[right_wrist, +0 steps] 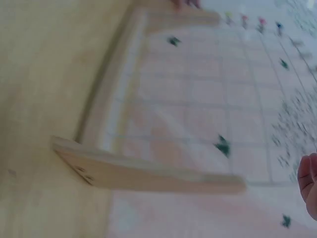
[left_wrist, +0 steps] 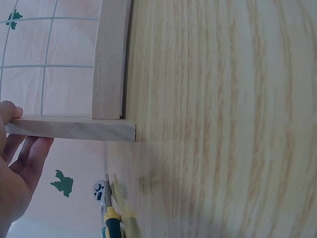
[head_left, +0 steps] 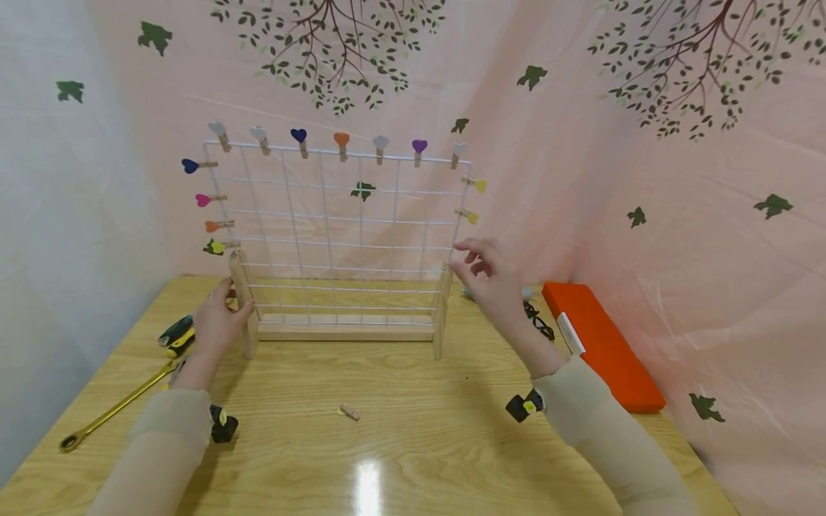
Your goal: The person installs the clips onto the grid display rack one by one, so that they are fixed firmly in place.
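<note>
A white wire grid [head_left: 361, 245] stands upright in a wooden stand with a base bar [head_left: 345, 332]. Small clothespins with heart tops line its upper edge and both sides, such as an orange heart clothespin [head_left: 341, 140]. My left hand [head_left: 216, 322] grips the left wooden post [left_wrist: 74, 129], thumb on one face and fingers on the other. Beside the grid's right edge, just above the right post [head_left: 442, 315], is my right hand [head_left: 493, 283], thumb and forefinger apart and nothing visible between them. Two yellow heart clothespins [head_left: 473, 216] sit above it. One clothespin [head_left: 349, 412] lies on the table.
To the left lie a gold wrench [head_left: 119, 405] and a screwdriver with a black and yellow handle [head_left: 179, 337]. A red-orange case [head_left: 603, 347] rests at the right, with dark glasses-like frames [head_left: 540, 326] near it. A printed cloth [head_left: 503, 93] hangs behind the table.
</note>
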`<control>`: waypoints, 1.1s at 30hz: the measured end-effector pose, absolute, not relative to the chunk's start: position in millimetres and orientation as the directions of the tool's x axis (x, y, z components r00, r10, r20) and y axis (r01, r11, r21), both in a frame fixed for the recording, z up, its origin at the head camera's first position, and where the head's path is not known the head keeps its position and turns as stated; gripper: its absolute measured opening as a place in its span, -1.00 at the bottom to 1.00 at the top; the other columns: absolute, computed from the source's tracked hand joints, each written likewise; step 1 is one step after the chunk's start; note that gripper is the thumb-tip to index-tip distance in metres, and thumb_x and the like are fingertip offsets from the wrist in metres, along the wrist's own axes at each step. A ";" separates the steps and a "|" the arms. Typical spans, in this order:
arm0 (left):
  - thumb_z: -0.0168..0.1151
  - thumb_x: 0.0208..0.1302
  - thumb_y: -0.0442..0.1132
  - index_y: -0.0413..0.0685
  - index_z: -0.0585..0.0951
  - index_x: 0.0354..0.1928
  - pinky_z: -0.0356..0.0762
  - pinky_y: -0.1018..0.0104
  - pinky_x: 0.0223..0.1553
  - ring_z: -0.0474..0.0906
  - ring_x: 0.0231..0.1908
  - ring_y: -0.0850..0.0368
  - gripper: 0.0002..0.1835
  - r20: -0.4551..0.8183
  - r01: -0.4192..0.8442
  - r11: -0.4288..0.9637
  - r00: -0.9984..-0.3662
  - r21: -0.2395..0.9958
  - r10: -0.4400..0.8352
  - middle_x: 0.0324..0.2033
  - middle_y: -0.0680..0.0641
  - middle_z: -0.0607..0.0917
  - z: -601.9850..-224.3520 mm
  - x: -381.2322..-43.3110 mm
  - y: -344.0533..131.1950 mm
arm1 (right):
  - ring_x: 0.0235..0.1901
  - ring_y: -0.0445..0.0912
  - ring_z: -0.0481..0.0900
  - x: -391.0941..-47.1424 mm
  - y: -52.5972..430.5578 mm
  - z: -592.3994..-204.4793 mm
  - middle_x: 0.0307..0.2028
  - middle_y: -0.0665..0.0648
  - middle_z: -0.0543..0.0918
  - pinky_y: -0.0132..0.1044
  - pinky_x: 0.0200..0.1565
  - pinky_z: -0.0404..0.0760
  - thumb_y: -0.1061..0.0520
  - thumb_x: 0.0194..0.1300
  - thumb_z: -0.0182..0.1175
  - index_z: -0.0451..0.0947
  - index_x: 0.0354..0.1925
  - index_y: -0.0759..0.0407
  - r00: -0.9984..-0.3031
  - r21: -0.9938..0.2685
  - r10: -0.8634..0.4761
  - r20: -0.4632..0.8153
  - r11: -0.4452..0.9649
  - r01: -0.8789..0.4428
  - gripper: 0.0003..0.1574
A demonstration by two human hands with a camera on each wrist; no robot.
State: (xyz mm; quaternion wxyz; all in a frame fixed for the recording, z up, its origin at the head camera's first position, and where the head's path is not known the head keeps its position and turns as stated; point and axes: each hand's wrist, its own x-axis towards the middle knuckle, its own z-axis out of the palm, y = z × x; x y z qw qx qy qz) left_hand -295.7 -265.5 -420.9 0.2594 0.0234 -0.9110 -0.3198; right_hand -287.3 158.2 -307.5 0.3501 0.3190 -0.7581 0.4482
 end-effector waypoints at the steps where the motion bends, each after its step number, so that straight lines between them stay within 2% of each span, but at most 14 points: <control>1: 0.12 0.20 -0.20 -0.24 0.27 0.20 0.48 -0.05 -0.37 0.52 -0.34 -0.22 -0.45 0.457 0.124 0.793 -0.864 0.596 -0.209 -0.15 -0.35 0.51 -420.7 -295.5 -265.5 | -0.39 -0.06 0.44 -283.5 154.4 -315.0 -0.27 0.09 0.52 -0.43 -0.45 0.50 0.20 0.01 0.30 0.53 -0.09 0.17 -0.562 -0.451 -0.218 0.798 0.404 -0.796 -0.59; 6: 0.10 0.21 -0.19 -0.22 0.26 0.21 0.48 -0.04 -0.39 0.52 -0.34 -0.20 -0.46 0.453 0.122 0.789 -0.866 0.602 -0.212 -0.14 -0.35 0.51 -419.3 -295.9 -265.6 | -0.36 -0.18 0.42 -266.3 130.7 -356.0 -0.17 0.00 0.49 -0.41 -0.46 0.49 0.01 0.02 0.30 0.40 0.11 0.04 -0.607 -0.418 -0.454 0.652 0.453 -0.787 -0.36; 9: 0.10 0.22 -0.19 -0.21 0.26 0.22 0.49 -0.05 -0.39 0.52 -0.34 -0.20 -0.45 0.453 0.123 0.787 -0.866 0.605 -0.213 -0.13 -0.35 0.51 -418.7 -296.7 -265.5 | -0.29 -0.25 0.40 -257.8 116.9 -382.2 0.00 -0.02 0.42 -0.41 -0.42 0.50 -0.03 0.01 0.29 0.32 0.17 -0.02 -0.630 -0.432 -0.575 0.521 0.459 -0.776 -0.27; 12: 0.10 0.21 -0.19 -0.21 0.26 0.22 0.49 -0.06 -0.38 0.52 -0.34 -0.21 -0.45 0.455 0.128 0.787 -0.866 0.604 -0.208 -0.14 -0.35 0.52 -418.5 -297.1 -265.1 | -0.23 -0.20 0.41 -248.3 104.2 -405.2 0.10 0.00 0.35 -0.33 -0.36 0.52 -0.01 0.01 0.30 0.26 0.21 -0.05 -0.640 -0.489 -0.675 0.366 0.446 -0.750 -0.21; 15: 0.10 0.21 -0.19 -0.22 0.26 0.21 0.49 -0.06 -0.39 0.53 -0.35 -0.21 -0.46 0.455 0.131 0.786 -0.866 0.605 -0.206 -0.14 -0.35 0.52 -418.2 -297.0 -265.0 | -0.18 -0.14 0.44 -241.2 91.4 -423.3 0.12 0.00 0.33 -0.31 -0.30 0.53 -0.02 0.01 0.30 0.21 0.24 -0.09 -0.614 -0.505 -0.754 0.233 0.446 -0.740 -0.18; 17: 0.10 0.21 -0.19 -0.22 0.26 0.21 0.49 -0.06 -0.39 0.53 -0.35 -0.21 -0.46 0.453 0.130 0.785 -0.867 0.606 -0.207 -0.13 -0.35 0.52 -417.7 -296.9 -265.0 | -0.19 -0.15 0.46 -239.0 83.5 -432.6 0.10 0.00 0.34 -0.40 -0.28 0.52 -0.06 0.01 0.29 0.18 0.25 -0.11 -0.582 -0.483 -0.794 0.174 0.447 -0.753 -0.16; 20: 0.09 0.22 -0.19 -0.21 0.26 0.21 0.49 -0.06 -0.38 0.53 -0.34 -0.21 -0.46 0.451 0.125 0.784 -0.867 0.609 -0.212 -0.13 -0.35 0.52 -416.8 -296.8 -264.8 | -0.23 -0.20 0.47 -239.8 72.2 -443.1 0.04 0.01 0.38 -0.54 -0.28 0.45 -0.10 0.00 0.29 0.19 0.25 -0.08 -0.530 -0.432 -0.836 0.143 0.429 -0.793 -0.14; 24: 0.10 0.21 -0.20 -0.22 0.27 0.20 0.48 -0.07 -0.37 0.53 -0.34 -0.22 -0.47 0.459 0.128 0.787 -0.863 0.604 -0.211 -0.14 -0.36 0.52 -416.4 -297.0 -264.4 | -0.27 -0.25 0.43 -245.2 60.1 -451.3 -0.06 0.00 0.44 -0.61 -0.30 0.38 -0.13 -0.02 0.29 0.26 0.21 -0.05 -0.485 -0.405 -0.866 0.121 0.403 -0.820 -0.18; 29: 0.11 0.20 -0.22 -0.24 0.29 0.18 0.48 -0.08 -0.38 0.54 -0.36 -0.23 -0.48 0.481 0.150 0.792 -0.854 0.591 -0.197 -0.17 -0.36 0.53 -418.5 -296.6 -264.9 | -0.32 -0.31 0.37 -251.7 49.9 -457.7 -0.22 -0.08 0.49 -0.65 -0.34 0.31 -0.17 0.01 0.25 0.40 0.09 -0.02 -0.416 -0.365 -0.904 0.097 0.357 -0.860 -0.33; 33: 0.11 0.20 -0.21 -0.24 0.30 0.18 0.47 -0.07 -0.37 0.54 -0.35 -0.22 -0.48 0.477 0.144 0.794 -0.856 0.591 -0.200 -0.17 -0.36 0.53 -420.9 -296.0 -265.9 | -0.31 -0.34 0.40 -252.7 45.1 -459.7 -0.27 -0.09 0.51 -0.69 -0.29 0.30 -0.13 0.05 0.25 0.50 -0.06 0.01 -0.377 -0.351 -0.920 0.105 0.320 -0.880 -0.51</control>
